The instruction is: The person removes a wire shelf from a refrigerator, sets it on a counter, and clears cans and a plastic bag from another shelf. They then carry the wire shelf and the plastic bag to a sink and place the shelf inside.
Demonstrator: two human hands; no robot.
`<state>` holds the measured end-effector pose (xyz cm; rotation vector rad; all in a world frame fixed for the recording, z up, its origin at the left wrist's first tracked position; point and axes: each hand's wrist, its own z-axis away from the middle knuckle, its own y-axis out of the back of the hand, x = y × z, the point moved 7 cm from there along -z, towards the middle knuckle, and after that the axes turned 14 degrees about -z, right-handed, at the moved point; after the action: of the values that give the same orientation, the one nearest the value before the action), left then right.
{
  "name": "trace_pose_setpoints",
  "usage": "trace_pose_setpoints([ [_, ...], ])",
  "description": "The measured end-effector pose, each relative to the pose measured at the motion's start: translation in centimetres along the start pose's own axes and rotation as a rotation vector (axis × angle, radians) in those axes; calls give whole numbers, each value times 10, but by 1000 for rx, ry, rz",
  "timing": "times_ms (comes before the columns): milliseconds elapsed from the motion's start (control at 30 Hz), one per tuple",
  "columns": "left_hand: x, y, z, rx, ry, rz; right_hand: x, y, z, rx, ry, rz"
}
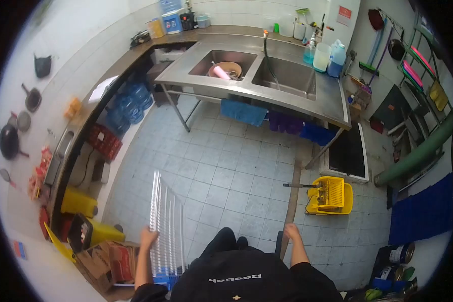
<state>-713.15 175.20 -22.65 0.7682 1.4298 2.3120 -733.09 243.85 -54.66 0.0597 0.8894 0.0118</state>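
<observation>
My left hand is closed around the edge of a white wire rack, which stands nearly upright at my left side. On the other side of my body, my right hand is closed beside a narrow dark piece; what its fingers grip is too small to make out. Under the rack's lower end shows a blue object, partly hidden by the rack and my sleeve.
A steel double sink stands ahead, with a brown bowl in its left basin. A yellow mop bucket is on the tiled floor to the right. Cardboard boxes and a yellow bin are at the left.
</observation>
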Motion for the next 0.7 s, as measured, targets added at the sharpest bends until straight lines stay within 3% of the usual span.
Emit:
trace_pose_setpoints([
  [33, 58, 45, 2, 37, -55, -55, -37, -40, -8, -40, -34, -10],
  [100, 127, 103, -13, 258, -305, 21, -116, -138, -15, -389, 33, -52],
  [167, 221, 163, -18, 126, -371, -10, -246, -232, 34, -601, -7, -67],
  [200, 260, 191, -24, 186, -465, -15, -242, -280, 0, -754, -63, -198],
  [233, 298, 219, -27, 244, -560, -21, -294, -309, 12, -818, -79, -107],
  [300, 403, 269, -7, 122, -633, 227, -358, -367, -7, -915, 0, -302],
  [367, 476, 310, -11, 93, -719, 176, -420, -405, -32, -898, 106, -389],
  [467, 569, 354, -18, 59, -749, 309, -523, -428, -70, -844, 231, -515],
  [533, 624, 368, -27, 64, -824, 407, -600, -413, -89, -930, 459, -669],
  [633, 705, 363, -42, -97, -976, 447, -688, -360, -114, -1058, 625, -923],
  [700, 752, 354, -57, -207, -1046, 521, -726, -311, -125, -981, 682, -1108],
])
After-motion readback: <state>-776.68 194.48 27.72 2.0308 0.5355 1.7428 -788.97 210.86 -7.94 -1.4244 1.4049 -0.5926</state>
